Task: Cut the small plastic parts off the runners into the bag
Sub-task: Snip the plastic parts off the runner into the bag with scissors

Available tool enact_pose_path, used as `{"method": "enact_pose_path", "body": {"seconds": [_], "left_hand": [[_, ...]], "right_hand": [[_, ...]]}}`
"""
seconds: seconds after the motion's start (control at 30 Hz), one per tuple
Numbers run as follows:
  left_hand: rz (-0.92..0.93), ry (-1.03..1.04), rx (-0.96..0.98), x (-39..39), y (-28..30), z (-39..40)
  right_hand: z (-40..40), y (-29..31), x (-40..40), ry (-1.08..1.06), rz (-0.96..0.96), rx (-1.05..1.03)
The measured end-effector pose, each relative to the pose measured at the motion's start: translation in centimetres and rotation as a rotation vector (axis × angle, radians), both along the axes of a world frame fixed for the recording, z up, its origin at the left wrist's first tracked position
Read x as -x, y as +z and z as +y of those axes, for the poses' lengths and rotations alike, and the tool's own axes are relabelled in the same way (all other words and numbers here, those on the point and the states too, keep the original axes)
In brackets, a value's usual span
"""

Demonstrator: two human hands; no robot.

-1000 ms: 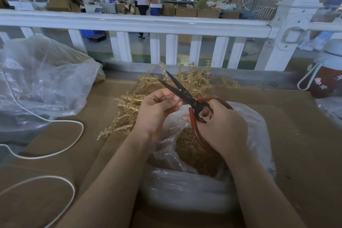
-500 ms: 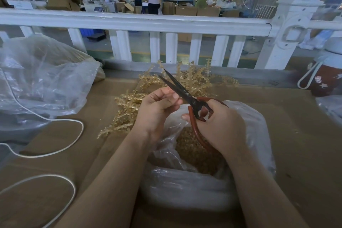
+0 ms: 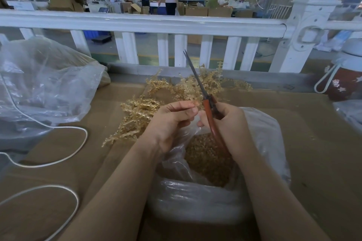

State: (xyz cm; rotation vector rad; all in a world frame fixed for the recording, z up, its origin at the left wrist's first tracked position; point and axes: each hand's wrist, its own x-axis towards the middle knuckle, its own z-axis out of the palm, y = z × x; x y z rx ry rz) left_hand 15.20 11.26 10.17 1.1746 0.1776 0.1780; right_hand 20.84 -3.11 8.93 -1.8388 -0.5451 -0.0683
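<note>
Over the open bag (image 3: 260,143): left hand (image 3: 168,121) pinching a runner (image 3: 193,103), barely visible, just left of blades; right hand (image 3: 229,123) gripping scissors (image 3: 205,100), blades together, pointing up and away; uncut runners (image 3: 137,111) heaped beyond, nearer left hand.

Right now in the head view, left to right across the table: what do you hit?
White cord → big clear plastic bag → pile of tan runners → left hand → scissors → right hand → red bottle with white strap.
</note>
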Motion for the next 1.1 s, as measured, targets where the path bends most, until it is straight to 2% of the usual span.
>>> {"method": "enact_pose_path", "body": {"seconds": [0.27,0.5,0.9,1.1], "left_hand": [[0.001,-0.026,-0.049,0.06,-0.16,0.15],[-0.026,0.009,-0.118,0.07,0.06,0.28],[-0.120,0.123,-0.080,0.05,0.04,-0.05],[-0.171,0.201,-0.065,0.15,0.25,0.06]], "right_hand": [[0.02,0.30,0.10,0.059,0.024,-0.080],[-0.20,0.00,-0.21,-0.023,-0.043,0.067],[-0.36,-0.10,-0.09,-0.081,-0.070,0.046],[-0.75,-0.42,0.13,-0.165,-0.251,0.285]]}}
